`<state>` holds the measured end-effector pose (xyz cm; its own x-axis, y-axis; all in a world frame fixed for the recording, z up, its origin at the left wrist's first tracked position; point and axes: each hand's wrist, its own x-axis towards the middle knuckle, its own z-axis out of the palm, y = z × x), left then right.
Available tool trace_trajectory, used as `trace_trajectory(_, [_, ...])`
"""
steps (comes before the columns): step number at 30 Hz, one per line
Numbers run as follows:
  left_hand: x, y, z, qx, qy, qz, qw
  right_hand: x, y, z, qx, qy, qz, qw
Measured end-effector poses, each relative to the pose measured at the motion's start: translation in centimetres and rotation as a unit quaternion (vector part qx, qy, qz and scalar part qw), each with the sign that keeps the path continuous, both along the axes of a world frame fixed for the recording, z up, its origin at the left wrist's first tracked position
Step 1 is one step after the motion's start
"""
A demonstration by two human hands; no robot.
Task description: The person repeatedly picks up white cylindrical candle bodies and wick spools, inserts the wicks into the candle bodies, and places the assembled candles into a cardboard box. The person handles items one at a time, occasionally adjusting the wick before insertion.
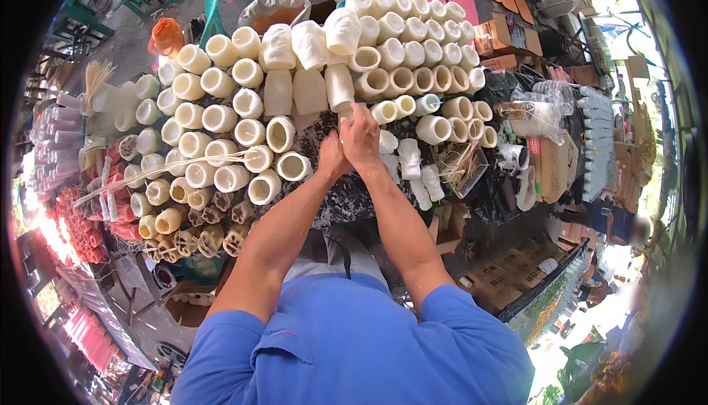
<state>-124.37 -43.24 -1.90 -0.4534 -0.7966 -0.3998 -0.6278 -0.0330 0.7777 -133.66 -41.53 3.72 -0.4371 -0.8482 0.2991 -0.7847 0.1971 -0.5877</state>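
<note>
My right hand (pixel 360 136) is closed at the near end of a cream, waxy cylindrical piece (pixel 339 86) in the middle of the table. My left hand (pixel 333 156) is closed close beside it, to its left. Whatever lies inside the fingers of either hand is hidden. White flakes lie scattered on the dark table cover (pixel 335 202) around my hands. Beside the cylinder lie a cream block (pixel 309 92) and another cream block (pixel 278 94). Rounded cream blocks (pixel 310 45) stand behind them. Small white moulded figures (pixel 410 158) lie to the right of my hands.
Rows of hollow cream cups (pixel 219 119) fill the left, more cups (pixel 413 54) the far right. Long pale strands (pixel 166 175) lie across the left ones. A tray of dry strands (pixel 461 167) and cardboard boxes (pixel 557 165) are at right. An orange jug (pixel 167 37) stands far left.
</note>
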Motion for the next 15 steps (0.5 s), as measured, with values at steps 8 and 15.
trace_trajectory(8, [-1.9,-0.9,2.9,-0.047,-0.087,0.036,0.994,1.6,11.5,4.1,0.069,-0.163,-0.074,0.981])
trace_trajectory(15, [1.1,1.2,8.1,-0.131,0.024,0.09,0.987,2.6,10.5,0.6,0.021,-0.293,-0.091,0.951])
